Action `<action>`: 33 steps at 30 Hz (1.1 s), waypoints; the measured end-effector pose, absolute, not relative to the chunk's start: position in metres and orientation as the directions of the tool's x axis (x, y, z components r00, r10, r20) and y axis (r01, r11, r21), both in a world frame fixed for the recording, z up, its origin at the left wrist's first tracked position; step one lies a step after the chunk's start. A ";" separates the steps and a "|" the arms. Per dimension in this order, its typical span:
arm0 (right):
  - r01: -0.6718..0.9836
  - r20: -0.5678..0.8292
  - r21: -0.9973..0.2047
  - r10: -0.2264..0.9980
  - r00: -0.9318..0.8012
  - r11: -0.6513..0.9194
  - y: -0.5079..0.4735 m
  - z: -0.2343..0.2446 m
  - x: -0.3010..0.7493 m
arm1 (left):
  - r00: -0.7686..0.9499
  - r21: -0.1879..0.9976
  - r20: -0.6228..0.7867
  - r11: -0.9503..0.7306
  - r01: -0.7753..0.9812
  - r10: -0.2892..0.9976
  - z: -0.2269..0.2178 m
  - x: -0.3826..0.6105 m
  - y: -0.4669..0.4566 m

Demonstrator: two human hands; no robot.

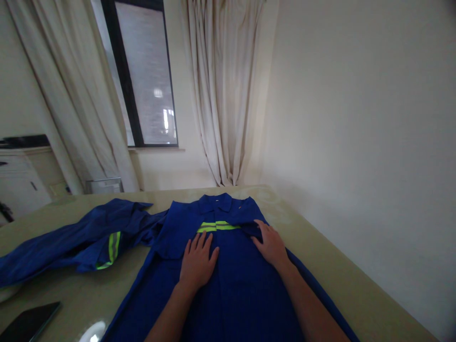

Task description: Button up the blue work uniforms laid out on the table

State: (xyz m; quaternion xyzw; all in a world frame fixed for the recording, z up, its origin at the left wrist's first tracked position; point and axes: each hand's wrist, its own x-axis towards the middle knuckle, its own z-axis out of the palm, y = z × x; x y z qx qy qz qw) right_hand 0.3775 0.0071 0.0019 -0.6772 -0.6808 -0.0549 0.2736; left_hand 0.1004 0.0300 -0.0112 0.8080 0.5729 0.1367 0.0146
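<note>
A blue work jacket (242, 275) with a collar and a yellow-green reflective band (217, 226) lies spread on the table, collar away from me. My left hand (197, 259) rests flat on its chest just below the band, fingers spread. My right hand (270, 242) is at the chest on the other side, at a raised fold of cloth by the band's end. Its thumb and fingers are apart, with the fold's edge between them. The jacket's lower part runs out of view beneath my forearms.
Another blue garment (81, 232) with reflective strips lies crumpled on the left of the table (306, 232). A dark flat device (30, 323) and a shiny white object (93, 331) are at the lower left. A wall (363, 142) borders the right side; curtains (228, 95) hang behind.
</note>
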 end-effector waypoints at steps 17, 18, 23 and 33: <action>0.936 0.525 -0.325 0.849 0.056 0.139 0.002 0.017 0.373 | 0.303 0.209 0.225 -0.350 0.913 0.926 -0.015 0.100 0.030; 0.935 0.541 -0.328 0.838 0.069 0.134 0.003 0.016 0.372 | 0.302 0.210 0.227 -0.349 0.913 0.926 -0.014 0.100 0.030; 0.971 0.311 -0.227 0.950 0.001 0.074 0.008 0.005 0.361 | 0.282 0.210 0.263 -0.340 0.917 0.923 -0.011 0.103 0.027; 0.974 0.222 -0.223 0.975 0.018 0.032 0.012 -0.002 0.343 | 0.053 0.138 0.246 -0.089 0.986 0.968 0.005 0.081 0.046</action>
